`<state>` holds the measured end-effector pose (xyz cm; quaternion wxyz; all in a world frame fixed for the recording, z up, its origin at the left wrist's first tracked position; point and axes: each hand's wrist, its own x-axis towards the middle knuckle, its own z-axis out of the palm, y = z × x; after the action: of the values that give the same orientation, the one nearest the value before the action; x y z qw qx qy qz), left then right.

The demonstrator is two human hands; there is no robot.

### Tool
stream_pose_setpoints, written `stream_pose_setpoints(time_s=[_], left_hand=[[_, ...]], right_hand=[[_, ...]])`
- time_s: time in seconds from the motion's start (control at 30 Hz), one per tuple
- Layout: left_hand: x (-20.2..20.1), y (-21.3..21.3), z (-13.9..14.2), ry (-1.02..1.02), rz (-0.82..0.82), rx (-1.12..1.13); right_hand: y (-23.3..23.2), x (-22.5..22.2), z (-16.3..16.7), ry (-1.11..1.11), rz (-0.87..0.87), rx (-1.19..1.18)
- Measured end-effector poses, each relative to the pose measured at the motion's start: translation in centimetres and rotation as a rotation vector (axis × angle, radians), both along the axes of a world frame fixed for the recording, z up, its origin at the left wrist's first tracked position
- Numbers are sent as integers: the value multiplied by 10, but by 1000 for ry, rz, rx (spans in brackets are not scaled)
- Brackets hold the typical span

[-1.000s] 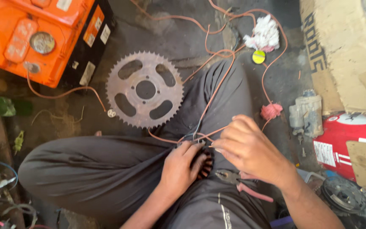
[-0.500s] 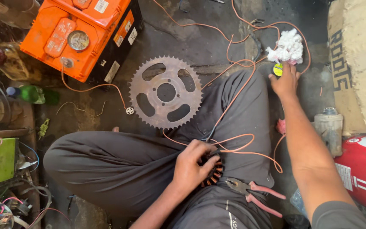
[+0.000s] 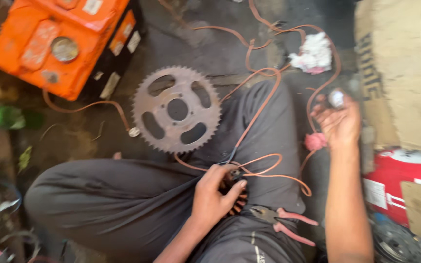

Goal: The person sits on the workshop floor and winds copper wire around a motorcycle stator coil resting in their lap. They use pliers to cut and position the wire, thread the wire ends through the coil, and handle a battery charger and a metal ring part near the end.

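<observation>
One left hand grips one wound stator coil at lower centre; one right hand pinches one small pale object at right, beside one sprocket.

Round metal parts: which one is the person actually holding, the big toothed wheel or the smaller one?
The smaller finned part, gripped by the left hand on the lap; the big sprocket lies untouched on the floor.
</observation>
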<state>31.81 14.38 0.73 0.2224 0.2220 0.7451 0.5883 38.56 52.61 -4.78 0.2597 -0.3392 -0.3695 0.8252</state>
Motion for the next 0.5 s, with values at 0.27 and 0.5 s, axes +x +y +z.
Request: stream_pose_setpoints(time_s=[0.27,0.5], left_hand=[[4,3,38,163,72,61],[21,25,74,228,-64,148]], right_hand=[[-49,49,24,-117,112,472],[-82,67,54,38,147,326]])
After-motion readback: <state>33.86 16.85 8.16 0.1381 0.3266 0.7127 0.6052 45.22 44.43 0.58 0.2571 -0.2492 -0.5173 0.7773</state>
